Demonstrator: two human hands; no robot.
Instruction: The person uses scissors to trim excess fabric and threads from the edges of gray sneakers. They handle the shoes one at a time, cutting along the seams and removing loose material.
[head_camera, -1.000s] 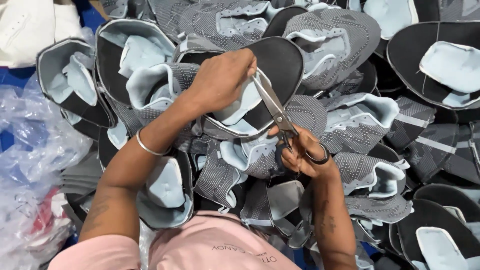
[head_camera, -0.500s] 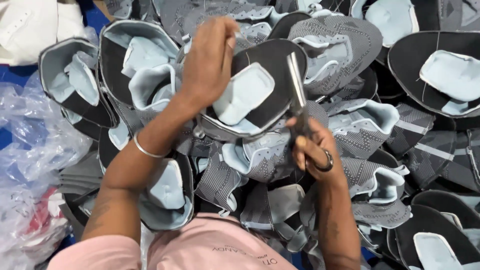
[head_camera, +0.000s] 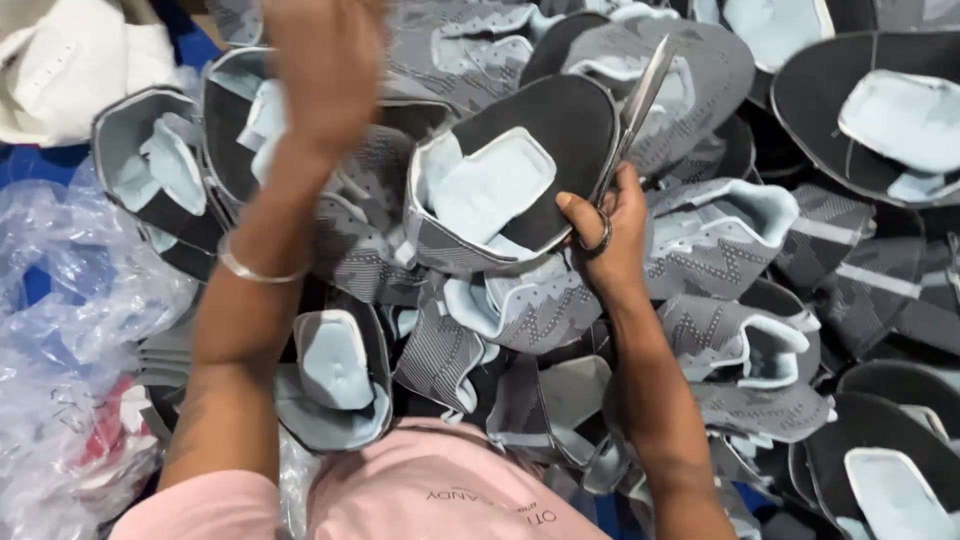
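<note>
Scissors (head_camera: 632, 110) up, blades pointing away from the body and lying together, and the right hand (head_camera: 608, 232) has them by the handle, a finger through the ring and the other fingers curled tight round the grip. That same hand is pressed against the near right edge of the shoe upper (head_camera: 512, 190) everything centres on: a grey knit piece with a black inside and a pale blue tongue lining, lying open side up on top of the heap.

Left of that upper, the left hand (head_camera: 325, 65) is raised clear of it, blurred, touching nothing as far as I can see; whether those fingers are spread or closed I cannot tell through the blur. A metal bangle (head_camera: 262, 270) sits on that wrist.

How far along? Judging by the blades held off the fabric and shut, no cut is being made right now; this upper looks between handlings rather than mid-trim. All round it the pile of matching uppers (head_camera: 720, 250) runs to the right edge and up to the top of the view, and nothing shows which are finished and which are waiting, so I would call plenty left.

Further left of the upper, clear plastic bags (head_camera: 70, 340) lie crumpled, with a white cloth (head_camera: 70, 60) above them.
</note>
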